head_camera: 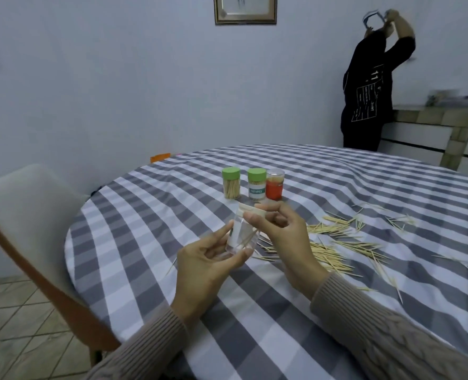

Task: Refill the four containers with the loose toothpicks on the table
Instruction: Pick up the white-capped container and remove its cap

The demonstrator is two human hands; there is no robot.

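Note:
My left hand [208, 259] grips a clear plastic container [241, 231] above the table, tilted, with a few toothpicks inside. My right hand [279, 231] pinches a small bundle of toothpicks [252, 209] at the container's open mouth. Loose toothpicks [334, 242] lie scattered on the checked tablecloth to the right of my hands. Behind my hands stand three capped containers: a green-lidded one [231, 183] full of toothpicks, a green-lidded one [256, 184] with a label, and a red one [275, 184] with a clear lid.
The round table [254, 311] has a grey and white checked cloth. A padded chair [32, 215] stands at its left. A person in dark clothes [370, 86] stands by the far wall beside a tiled counter [441, 119]. An orange object [160, 157] peeks over the table's far edge.

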